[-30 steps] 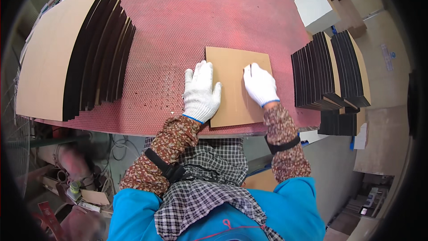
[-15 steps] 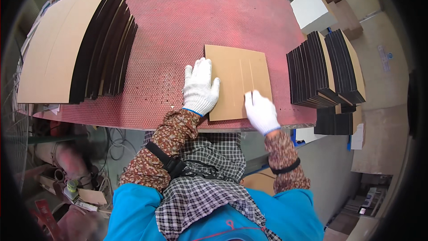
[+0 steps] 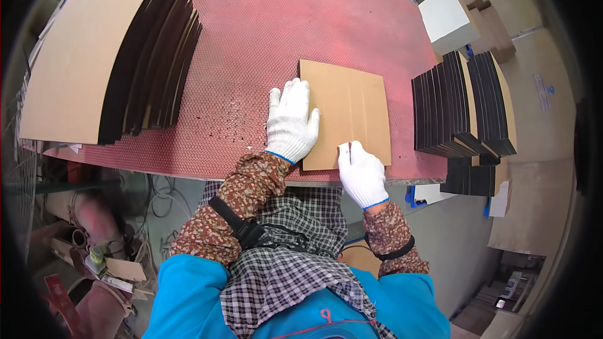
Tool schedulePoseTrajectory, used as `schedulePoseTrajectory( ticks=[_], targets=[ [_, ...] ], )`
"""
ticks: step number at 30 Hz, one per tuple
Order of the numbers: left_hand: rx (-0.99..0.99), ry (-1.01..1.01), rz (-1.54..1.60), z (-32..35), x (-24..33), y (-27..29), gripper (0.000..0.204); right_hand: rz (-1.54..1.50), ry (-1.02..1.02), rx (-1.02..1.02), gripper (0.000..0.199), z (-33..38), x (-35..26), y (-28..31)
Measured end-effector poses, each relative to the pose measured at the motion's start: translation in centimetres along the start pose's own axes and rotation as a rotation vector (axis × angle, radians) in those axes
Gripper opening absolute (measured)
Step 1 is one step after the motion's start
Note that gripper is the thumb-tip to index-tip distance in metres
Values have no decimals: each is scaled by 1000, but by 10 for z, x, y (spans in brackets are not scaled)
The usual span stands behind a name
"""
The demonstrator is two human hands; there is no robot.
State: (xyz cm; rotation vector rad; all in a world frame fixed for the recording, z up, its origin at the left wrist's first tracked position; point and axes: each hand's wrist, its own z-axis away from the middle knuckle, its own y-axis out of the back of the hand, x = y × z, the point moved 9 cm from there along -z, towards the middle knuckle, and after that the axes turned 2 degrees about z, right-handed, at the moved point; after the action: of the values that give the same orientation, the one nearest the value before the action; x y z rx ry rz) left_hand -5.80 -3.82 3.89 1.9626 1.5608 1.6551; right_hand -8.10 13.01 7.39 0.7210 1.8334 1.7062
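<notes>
Right hand (image 3: 361, 172) slid to cardboard sheet's (image 3: 352, 107) near edge; black stacks (image 3: 461, 103) beside.

**Colours and patterns at the workbench**

Table (image 3: 264, 37): red, dotted mesh texture. Cardboard sheet (image 3: 352, 103): plain tan, near the front edge. Gloves on left hand (image 3: 289, 122) and right hand (image 3: 362, 172): white knit, blue cuffs. Sleeves (image 3: 239, 207): brown floral print. Apron (image 3: 282, 263): black-and-white check. Side stacks (image 3: 461, 103): black edges, tan faces. Box (image 3: 447, 19): white.
</notes>
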Motion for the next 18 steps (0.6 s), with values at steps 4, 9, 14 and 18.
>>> schedulePoseTrajectory(
  ticks=[4, 9, 14, 18],
  targets=[
    [5, 6, -9, 1, 1, -1, 63, -41, -93, -32, 24, -47, 11, -10],
    [-17, 7, -8, 2, 1, -3, 63, 67, 200, 212, 26, -121, 15, -18],
    [-27, 8, -4, 3, 3, -3, 64, 75, 161, 174, 26, -148, 35, -39],
    [-13, 1, -6, 2, -2, -1, 64, 37, 172, 177, 25, -122, 20, -29]
  ],
)
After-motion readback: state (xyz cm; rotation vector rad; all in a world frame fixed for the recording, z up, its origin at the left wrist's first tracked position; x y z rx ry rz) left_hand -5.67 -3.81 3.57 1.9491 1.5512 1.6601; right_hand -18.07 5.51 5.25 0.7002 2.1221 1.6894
